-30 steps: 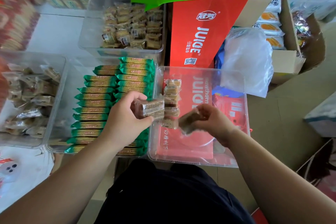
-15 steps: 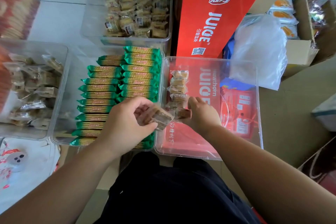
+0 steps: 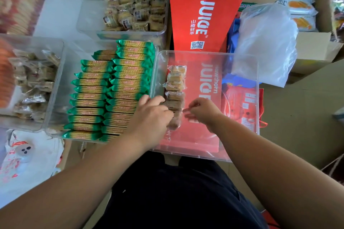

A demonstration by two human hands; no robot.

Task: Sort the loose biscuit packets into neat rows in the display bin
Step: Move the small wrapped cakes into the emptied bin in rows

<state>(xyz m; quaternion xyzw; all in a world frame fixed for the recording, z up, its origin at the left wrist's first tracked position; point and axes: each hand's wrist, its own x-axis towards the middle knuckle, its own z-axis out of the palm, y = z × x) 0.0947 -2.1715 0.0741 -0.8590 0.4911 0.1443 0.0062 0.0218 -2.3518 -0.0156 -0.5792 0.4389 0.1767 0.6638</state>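
Among crowded shop bins, the left hand (image 3: 150,115) presses light, crinkly, breakable biscuit packets (image 3: 175,96) into the clear display bin's (image 3: 257,98) row while the right hand (image 3: 203,110) pinches one's edge; best gripped by their sides.

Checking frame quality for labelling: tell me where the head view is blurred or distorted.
Head view: left edge smeared by motion blur, red packets unreadable; green packets and clear bin fairly sharp; both hands slightly soft; wide-angle bending towards the corners.
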